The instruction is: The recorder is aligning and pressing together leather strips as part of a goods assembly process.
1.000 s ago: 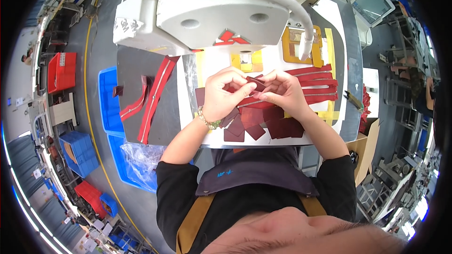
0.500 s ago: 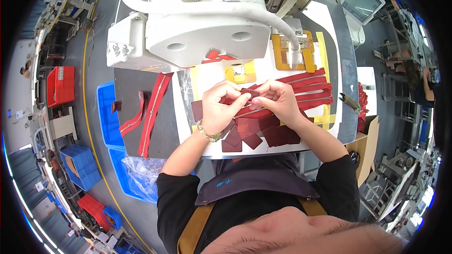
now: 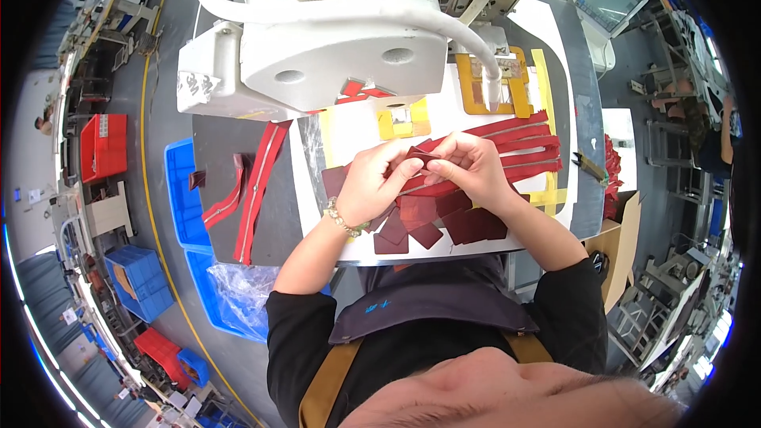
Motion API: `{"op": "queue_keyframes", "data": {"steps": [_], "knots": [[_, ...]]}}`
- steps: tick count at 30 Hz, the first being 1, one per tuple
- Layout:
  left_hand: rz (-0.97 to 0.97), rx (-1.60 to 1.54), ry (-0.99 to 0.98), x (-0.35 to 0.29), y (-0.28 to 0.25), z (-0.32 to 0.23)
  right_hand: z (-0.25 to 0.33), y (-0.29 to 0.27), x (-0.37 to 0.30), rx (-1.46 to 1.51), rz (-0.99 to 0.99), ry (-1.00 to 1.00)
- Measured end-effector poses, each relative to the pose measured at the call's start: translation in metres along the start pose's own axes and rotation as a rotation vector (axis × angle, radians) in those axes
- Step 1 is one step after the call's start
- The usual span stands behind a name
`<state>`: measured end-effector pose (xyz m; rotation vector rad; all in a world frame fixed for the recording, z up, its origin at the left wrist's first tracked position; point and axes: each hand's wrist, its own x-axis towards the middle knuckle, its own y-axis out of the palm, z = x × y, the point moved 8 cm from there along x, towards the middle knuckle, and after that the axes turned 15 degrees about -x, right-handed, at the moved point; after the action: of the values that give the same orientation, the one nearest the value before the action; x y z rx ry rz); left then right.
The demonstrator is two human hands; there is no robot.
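Note:
Both my hands meet over the work surface, pinching one small dark red patch (image 3: pixel 422 156) between thumbs and fingers. My left hand (image 3: pixel 374 182), with a beaded bracelet at its wrist, grips the patch's left side. My right hand (image 3: pixel 474 173) has hold of its right side, and fingers partly cover the piece. Beneath and beyond them lie several red zipper strips (image 3: pixel 523 160) with metal teeth, fanned to the right. Loose dark red square patches (image 3: pixel 474 226) are spread near the table's front edge, some overlapping.
A white sewing machine head (image 3: pixel 341 51) looms just beyond my hands. To its right sits a yellow clamp frame (image 3: pixel 519 99). More red zippers (image 3: pixel 258 198) lie at the left. Blue bins (image 3: pixel 181 214) stand beside the table; black-handled snips (image 3: pixel 588 168) rest at the right edge.
Both hands keep their pinch on the patch, with a slight shift of the fingers. The whole view has moved a little; nothing has been put down.

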<state>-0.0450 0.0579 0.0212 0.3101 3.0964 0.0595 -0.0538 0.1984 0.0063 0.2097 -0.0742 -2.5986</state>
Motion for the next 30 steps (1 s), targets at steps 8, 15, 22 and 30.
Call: {"op": "queue_keyframes", "data": {"steps": [8, 15, 22, 30], "knots": [[0.006, 0.099, 0.063, -0.002, 0.008, -0.002, -0.005, -0.001, 0.001, 0.024, -0.004, 0.025], [-0.005, 0.141, 0.076, -0.002, 0.005, -0.005, -0.009, 0.0, 0.002, 0.073, -0.005, 0.061], [-0.024, 0.19, 0.092, -0.001, 0.001, -0.007, -0.015, 0.004, 0.002, 0.089, -0.028, 0.078], [0.048, 0.222, 0.104, -0.001, 0.004, -0.008, -0.003, 0.004, -0.001, -0.051, 0.049, 0.099]]}}
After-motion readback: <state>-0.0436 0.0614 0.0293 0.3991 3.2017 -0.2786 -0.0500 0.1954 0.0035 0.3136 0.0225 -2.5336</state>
